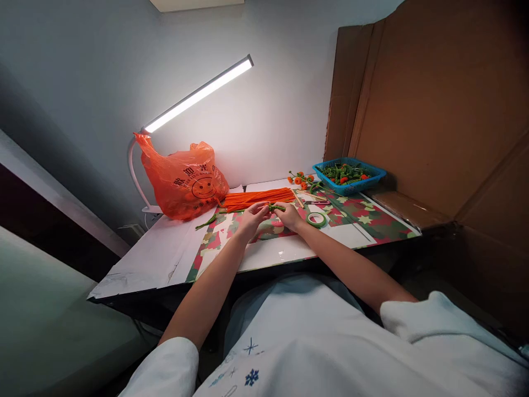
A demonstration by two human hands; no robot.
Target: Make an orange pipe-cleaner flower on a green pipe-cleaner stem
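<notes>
Both hands meet over the middle of the table, pinching a small green fuzzy pipe-cleaner piece point(276, 208) between them. The fingers of my left hand point(252, 219) are closed at its left end. My right hand point(290, 217) grips the other end, partly hiding it. Just behind the hands lies a bundle of orange pipe cleaners point(260, 197). A roll of green tape point(316, 220) rests on the mat to the right of my right hand. Off to the left is a loose green pipe-cleaner piece point(205, 222).
An orange plastic bag point(185, 184) stands at the back left under a lit lamp point(200, 95). Orange flowers point(301, 180) lie near a blue basket point(356, 188) of green and orange pieces. Scissors point(317, 202) lie behind the tape. Cardboard point(430, 105) walls the right side.
</notes>
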